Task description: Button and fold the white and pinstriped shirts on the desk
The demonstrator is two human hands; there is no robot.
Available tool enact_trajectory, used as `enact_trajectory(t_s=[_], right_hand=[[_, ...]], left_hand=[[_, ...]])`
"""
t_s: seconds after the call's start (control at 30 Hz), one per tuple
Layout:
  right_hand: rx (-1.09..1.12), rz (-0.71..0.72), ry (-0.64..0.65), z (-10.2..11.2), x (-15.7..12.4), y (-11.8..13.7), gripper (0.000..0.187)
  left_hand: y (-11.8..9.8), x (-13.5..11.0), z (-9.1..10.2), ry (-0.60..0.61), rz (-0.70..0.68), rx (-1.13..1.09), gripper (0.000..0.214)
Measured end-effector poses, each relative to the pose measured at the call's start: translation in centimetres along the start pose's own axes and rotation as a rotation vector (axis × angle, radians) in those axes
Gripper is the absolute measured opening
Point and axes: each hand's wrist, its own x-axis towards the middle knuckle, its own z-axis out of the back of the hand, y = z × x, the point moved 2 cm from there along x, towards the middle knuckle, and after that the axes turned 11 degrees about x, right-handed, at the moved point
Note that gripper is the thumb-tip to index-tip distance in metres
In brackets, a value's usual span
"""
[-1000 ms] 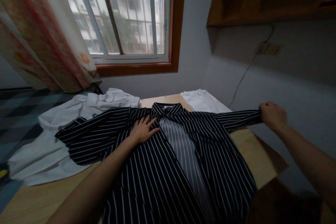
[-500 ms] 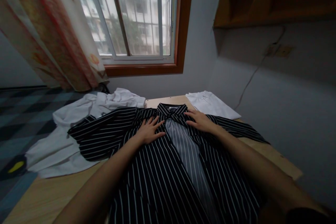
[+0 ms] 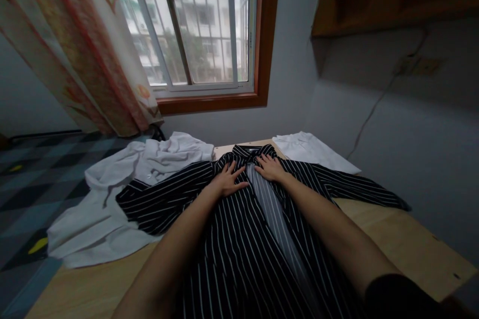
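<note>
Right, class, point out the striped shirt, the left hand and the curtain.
Striped shirt (image 3: 239, 234): head view, on the front panel.
Left hand (image 3: 226, 183): head view, on its back.
Curtain (image 3: 90, 45): head view, mid-cloth.

Striped shirt (image 3: 232, 239): thin cloth, matt, lightly rumpled; white garment (image 3: 112, 224) at left: matt cloth, deeply creased; folded white garment (image 3: 314, 152) at right: matt cloth, flatter; table (image 3: 396, 239): smooth wood, visible grain, low sheen; curtain (image 3: 90, 50): printed cloth, soft folds; window surround (image 3: 267, 35): smooth wood, slight gloss; wall (image 3: 295, 75): smooth, matt
</note>
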Motion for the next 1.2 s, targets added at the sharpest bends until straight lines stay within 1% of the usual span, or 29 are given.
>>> enact_trajectory(t_s=[0.1, 0.17, 0.3, 0.37, 0.43, 0.5, 0.57, 0.63, 0.67, 0.7, 0.77, 0.83, 0.87, 0.9, 0.97, 1.03, 1.07, 1.13, 1.2], right_hand=[[0.002, 0.030, -0.037, 0.2, 1.3, -0.7, 0.067], [0.005, 0.055, -0.119, 0.5, 1.6, -0.8, 0.062], [-0.016, 0.057, -0.377, 1.3, 0.6, -0.3, 0.035], [0.003, 0.085, -0.440, 1.6, -0.1, 0.1, 0.027], [0.119, 0.081, -0.421, 1.9, -0.3, 0.2, 0.025], [0.260, 0.035, -0.361, 2.3, 0.1, 0.1, 0.027], [0.338, -0.003, -0.304, 2.9, 1.0, 0.0, 0.032], [0.345, -0.020, -0.285, 3.5, 1.6, 0.0, 0.032], [0.342, -0.027, -0.284, 3.8, 1.8, 0.1, 0.030], [0.337, -0.035, -0.287, 4.1, 1.6, 0.2, 0.027], [0.316, -0.052, -0.316, 4.5, 0.6, 0.5, 0.023], [0.246, -0.034, -0.377, 4.7, -1.4, 1.1, 0.024], [0.191, -0.008, -0.401, 4.8, -2.7, 1.6, 0.025], [0.127, 0.025, -0.405, 4.7, -4.2, 2.0, 0.027], [-0.004, 0.077, -0.337, 4.3, -7.1, 2.9, 0.034], [-0.106, 0.062, -0.207, 3.6, -9.8, 3.3, 0.045], [-0.149, 0.039, -0.148, 3.2, -11.0, 3.3, 0.047], [-0.208, -0.002, -0.069, 2.7, -12.6, 3.1, 0.040], [-0.207, 0.000, -0.021, 2.8, -13.4, 2.7, 0.027]], left_hand=[[0.9, 1.6, 0.1, 0.009, -0.016, -0.026, 0.087], [1.4, 2.4, 0.0, 0.001, -0.018, -0.040, 0.086], [1.8, 2.9, 0.1, -0.052, -0.039, -0.024, 0.080], [1.4, 2.6, 0.4, -0.131, -0.074, 0.031, 0.068], [0.6, 2.0, 0.9, -0.240, -0.129, 0.104, 0.050], [-0.6, 1.5, 1.4, -0.340, -0.160, 0.150, 0.038], [-1.7, 1.2, 2.1, -0.426, -0.119, 0.117, 0.037], [-2.6, 1.2, 2.7, -0.483, -0.080, -0.002, 0.042], [-3.1, 1.3, 2.9, -0.479, -0.094, -0.072, 0.044], [-3.5, 1.4, 3.0, -0.445, -0.134, -0.134, 0.046], [-4.2, 1.4, 2.8, -0.314, -0.255, -0.197, 0.046], [-4.5, 1.2, 2.4, -0.205, -0.325, -0.210, 0.046], [-4.5, 1.1, 2.1, -0.185, -0.328, -0.226, 0.047], [-4.4, 1.0, 1.9, -0.194, -0.310, -0.248, 0.049], [-4.0, 1.0, 1.6, -0.265, -0.223, -0.265, 0.051], [-3.6, 1.3, 1.1, -0.316, -0.122, -0.192, 0.049], [-3.4, 1.5, 0.8, -0.314, -0.086, -0.130, 0.049], [-3.4, 2.0, 0.1, -0.262, -0.057, -0.014, 0.053], [-3.4, 2.3, -0.5, -0.215, -0.057, 0.049, 0.059]])
